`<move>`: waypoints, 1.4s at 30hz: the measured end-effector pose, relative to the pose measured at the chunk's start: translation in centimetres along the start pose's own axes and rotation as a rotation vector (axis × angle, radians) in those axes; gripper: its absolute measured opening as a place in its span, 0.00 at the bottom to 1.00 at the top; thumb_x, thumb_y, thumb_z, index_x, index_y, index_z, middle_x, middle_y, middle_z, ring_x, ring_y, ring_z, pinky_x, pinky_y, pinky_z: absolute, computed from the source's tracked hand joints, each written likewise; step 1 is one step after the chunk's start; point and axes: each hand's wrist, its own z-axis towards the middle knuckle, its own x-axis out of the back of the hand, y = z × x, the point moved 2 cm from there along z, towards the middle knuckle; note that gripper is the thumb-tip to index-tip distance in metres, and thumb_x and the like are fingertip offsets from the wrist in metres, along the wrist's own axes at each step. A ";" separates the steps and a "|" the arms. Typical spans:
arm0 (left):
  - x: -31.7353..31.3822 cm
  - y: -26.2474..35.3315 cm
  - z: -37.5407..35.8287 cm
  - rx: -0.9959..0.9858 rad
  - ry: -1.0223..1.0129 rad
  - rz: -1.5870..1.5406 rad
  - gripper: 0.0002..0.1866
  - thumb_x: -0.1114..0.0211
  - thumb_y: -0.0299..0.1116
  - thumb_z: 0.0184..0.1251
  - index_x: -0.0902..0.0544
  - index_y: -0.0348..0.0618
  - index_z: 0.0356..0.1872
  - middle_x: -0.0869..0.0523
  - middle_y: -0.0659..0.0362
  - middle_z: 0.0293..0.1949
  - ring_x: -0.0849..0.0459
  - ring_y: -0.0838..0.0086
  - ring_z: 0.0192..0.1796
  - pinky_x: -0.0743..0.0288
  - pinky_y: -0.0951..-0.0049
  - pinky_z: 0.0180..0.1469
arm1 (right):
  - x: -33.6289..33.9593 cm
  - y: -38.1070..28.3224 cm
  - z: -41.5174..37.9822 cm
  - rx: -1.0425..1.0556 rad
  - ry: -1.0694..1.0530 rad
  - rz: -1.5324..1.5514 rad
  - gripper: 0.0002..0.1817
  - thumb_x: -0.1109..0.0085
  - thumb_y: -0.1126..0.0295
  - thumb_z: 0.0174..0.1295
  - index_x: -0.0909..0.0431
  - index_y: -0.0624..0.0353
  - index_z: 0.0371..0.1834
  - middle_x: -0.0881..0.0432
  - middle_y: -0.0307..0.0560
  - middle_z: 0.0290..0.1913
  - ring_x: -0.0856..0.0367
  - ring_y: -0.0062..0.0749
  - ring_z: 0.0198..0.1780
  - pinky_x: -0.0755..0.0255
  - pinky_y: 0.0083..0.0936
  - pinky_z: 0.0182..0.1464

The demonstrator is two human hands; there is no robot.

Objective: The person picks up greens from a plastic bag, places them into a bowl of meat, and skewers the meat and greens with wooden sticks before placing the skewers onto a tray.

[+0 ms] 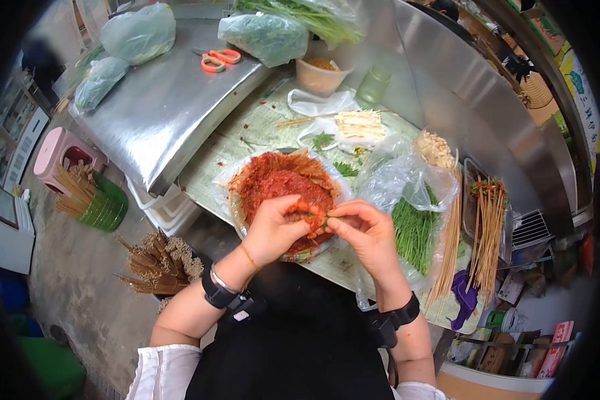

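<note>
Over a plastic-lined bowl (225,190) of red chili paste (273,180), both of my hands meet at the fingertips. My left hand (280,227) is closed in a pinch, its fingers smeared with red. Against it, my right hand (365,233) also pinches with thumb and forefinger. Between the fingertips is a small bit of red and green, too covered to name. To the right of my right hand lie thin green stalks (413,230) in a clear plastic bag (390,177). Bare wooden skewers (449,250) lie beside the bag.
Loaded skewers (488,233) rest by a tray at right, near a purple cloth (464,300). Enoki mushrooms (360,125) and a tub (320,77) are behind the bowl. Orange-handled scissors (213,63) lie on the raised steel counter (160,93). Stick bundles (157,263) stand at left.
</note>
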 end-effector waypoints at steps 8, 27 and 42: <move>6.2 3.2 0.1 -0.123 0.173 0.620 0.08 0.38 0.21 0.55 0.17 0.34 0.37 0.17 0.59 0.35 0.20 0.77 0.34 0.27 0.77 0.36 | 3.9 -0.4 -0.7 -0.013 0.229 0.139 0.06 0.39 0.80 0.55 0.22 0.66 0.35 0.19 0.44 0.35 0.18 0.25 0.34 0.23 0.19 0.40; 1.8 1.4 2.7 -0.232 0.047 1.502 0.06 0.34 0.30 0.42 0.21 0.45 0.24 0.22 0.54 0.23 0.21 0.57 0.29 0.26 0.60 0.32 | 5.6 1.8 -3.9 -0.050 0.235 0.185 0.04 0.40 0.82 0.54 0.23 0.67 0.33 0.24 0.43 0.35 0.20 0.25 0.32 0.25 0.18 0.37; 2.1 1.6 2.8 -0.321 -0.121 1.597 0.07 0.35 0.32 0.43 0.19 0.46 0.27 0.22 0.56 0.29 0.20 0.61 0.36 0.25 0.63 0.36 | 5.4 1.1 -4.4 -0.067 0.222 0.208 0.05 0.40 0.82 0.55 0.23 0.68 0.34 0.23 0.43 0.35 0.20 0.24 0.34 0.25 0.18 0.39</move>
